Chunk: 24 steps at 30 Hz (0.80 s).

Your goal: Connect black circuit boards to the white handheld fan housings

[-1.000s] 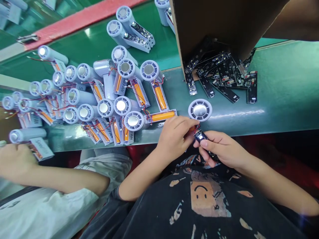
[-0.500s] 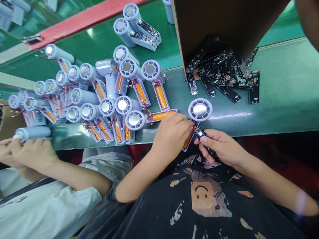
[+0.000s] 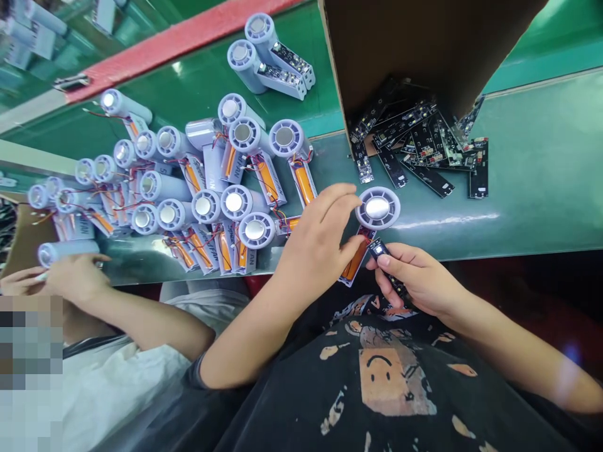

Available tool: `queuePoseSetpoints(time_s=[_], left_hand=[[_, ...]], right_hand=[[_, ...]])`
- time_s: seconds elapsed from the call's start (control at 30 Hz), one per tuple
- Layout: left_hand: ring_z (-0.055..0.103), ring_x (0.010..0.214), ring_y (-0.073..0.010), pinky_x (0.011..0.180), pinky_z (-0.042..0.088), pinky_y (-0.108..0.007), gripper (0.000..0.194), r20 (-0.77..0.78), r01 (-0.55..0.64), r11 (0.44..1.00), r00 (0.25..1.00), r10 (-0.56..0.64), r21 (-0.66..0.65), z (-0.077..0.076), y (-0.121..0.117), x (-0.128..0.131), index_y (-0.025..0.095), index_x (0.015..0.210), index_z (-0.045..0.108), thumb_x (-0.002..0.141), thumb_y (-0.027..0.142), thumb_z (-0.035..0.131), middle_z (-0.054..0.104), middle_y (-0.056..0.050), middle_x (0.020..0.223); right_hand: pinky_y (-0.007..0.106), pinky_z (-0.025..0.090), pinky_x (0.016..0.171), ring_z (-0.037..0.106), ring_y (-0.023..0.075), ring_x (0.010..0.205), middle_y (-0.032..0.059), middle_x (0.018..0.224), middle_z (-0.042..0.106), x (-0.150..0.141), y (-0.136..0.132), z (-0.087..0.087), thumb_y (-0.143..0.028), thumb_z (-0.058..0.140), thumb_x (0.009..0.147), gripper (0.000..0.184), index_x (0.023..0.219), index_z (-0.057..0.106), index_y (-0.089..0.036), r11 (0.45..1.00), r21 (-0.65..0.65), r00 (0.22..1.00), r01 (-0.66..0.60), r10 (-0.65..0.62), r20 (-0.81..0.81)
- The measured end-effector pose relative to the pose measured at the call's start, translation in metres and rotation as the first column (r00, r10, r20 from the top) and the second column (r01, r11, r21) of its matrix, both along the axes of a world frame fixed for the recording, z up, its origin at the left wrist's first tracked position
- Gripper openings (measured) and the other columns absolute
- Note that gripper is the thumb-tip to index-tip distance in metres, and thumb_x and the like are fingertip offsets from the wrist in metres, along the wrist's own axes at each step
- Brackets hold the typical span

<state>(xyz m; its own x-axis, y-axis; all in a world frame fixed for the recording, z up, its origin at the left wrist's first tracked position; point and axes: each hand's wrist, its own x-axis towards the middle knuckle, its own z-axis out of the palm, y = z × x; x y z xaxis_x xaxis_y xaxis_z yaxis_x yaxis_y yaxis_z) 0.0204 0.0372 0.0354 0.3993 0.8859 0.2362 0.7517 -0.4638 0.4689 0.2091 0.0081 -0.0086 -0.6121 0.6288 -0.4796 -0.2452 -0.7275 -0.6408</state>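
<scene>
In front of me lies a handheld fan (image 3: 378, 208) with a pale lavender round head. Its opened handle (image 3: 353, 263) points toward my body and bares an orange battery and thin red wires. My left hand (image 3: 318, 229) is at the left of this fan, fingers apart, with the thumb tip close to the wires and the fingertips by the head's rim. Between thumb and fingers, my right hand (image 3: 414, 270) pinches a narrow black circuit board (image 3: 391, 270) beside the handle. The palm hides part of that board.
Several similar fans (image 3: 235, 202) with bare batteries crowd the green bench on the left. Two fans with boards fitted (image 3: 282, 72) lie farther back. A tipped cardboard box (image 3: 424, 44) spills circuit boards (image 3: 428, 179). On the left, a co-worker's hands (image 3: 78, 276) are at another fan (image 3: 68, 251).
My left hand has opened from a pinch at the wires and spread its fingers upward. My right hand keeps the board almost in place. The co-worker's hands have shifted.
</scene>
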Motion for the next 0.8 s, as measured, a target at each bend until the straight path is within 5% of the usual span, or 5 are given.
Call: queuePoseSetpoints(time_s=[0.17,0.37,0.53,0.67,0.8], left_hand=[[0.050,0.135,-0.0261,0.112,0.041,-0.049,0.052,-0.013,0.180,0.981,0.983,-0.181,-0.067,-0.001,0.016,0.004,0.023,0.134,0.048,0.086,0.006,0.056,0.052,-0.010,0.147],[0.053,0.125,-0.0286,0.106,0.044,-0.047,0.044,0.026,0.016,0.996,1.000,-0.014,-0.092,-0.007,0.018,0.018,0.019,0.114,0.053,0.074,0.000,0.058,0.058,-0.012,0.132],[0.053,0.120,-0.0299,0.104,0.042,-0.047,0.051,-0.089,-0.066,0.994,0.993,0.073,0.086,-0.006,0.003,0.017,0.018,0.128,0.048,0.081,0.014,0.067,0.056,-0.014,0.127],[0.057,0.109,-0.0266,0.095,0.044,-0.042,0.030,-0.203,-0.048,0.960,0.973,0.108,0.277,-0.003,-0.020,0.012,0.018,0.117,0.059,0.088,0.019,0.066,0.062,-0.010,0.114],[0.059,0.083,-0.0212,0.072,0.043,-0.036,0.017,-0.367,0.056,0.978,0.930,0.021,0.199,-0.004,-0.040,0.008,0.018,0.109,0.064,0.093,0.021,0.058,0.067,-0.003,0.088]], right_hand=[[0.018,0.037,0.036,0.047,0.0059,0.035,-0.0070,0.052,0.057,0.000,0.003,0.007,-0.049,0.072,0.080,0.036,0.084,0.058,-0.017,0.997,-0.066,0.999,0.039,-0.041,-0.029],[0.018,0.037,0.035,0.048,0.0058,0.035,-0.0067,0.054,0.058,0.001,0.005,0.006,-0.046,0.069,0.083,0.032,0.082,0.055,-0.018,0.997,-0.038,0.996,0.073,-0.075,-0.047],[0.016,0.036,0.032,0.048,0.0056,0.036,-0.0098,0.056,0.055,0.004,0.005,0.000,-0.047,0.072,0.082,0.037,0.082,0.045,-0.022,0.986,0.049,0.986,0.160,-0.161,0.034],[0.012,0.030,0.029,0.042,0.0043,0.034,-0.0134,0.050,0.048,0.006,0.006,0.000,-0.048,0.073,0.081,0.040,0.083,0.041,-0.023,0.985,0.072,0.985,0.154,-0.159,0.066],[0.012,0.028,0.029,0.038,0.0043,0.033,-0.0140,0.047,0.045,0.006,0.007,0.002,-0.048,0.072,0.081,0.041,0.081,0.038,-0.024,0.988,0.071,0.987,0.136,-0.142,0.079]])
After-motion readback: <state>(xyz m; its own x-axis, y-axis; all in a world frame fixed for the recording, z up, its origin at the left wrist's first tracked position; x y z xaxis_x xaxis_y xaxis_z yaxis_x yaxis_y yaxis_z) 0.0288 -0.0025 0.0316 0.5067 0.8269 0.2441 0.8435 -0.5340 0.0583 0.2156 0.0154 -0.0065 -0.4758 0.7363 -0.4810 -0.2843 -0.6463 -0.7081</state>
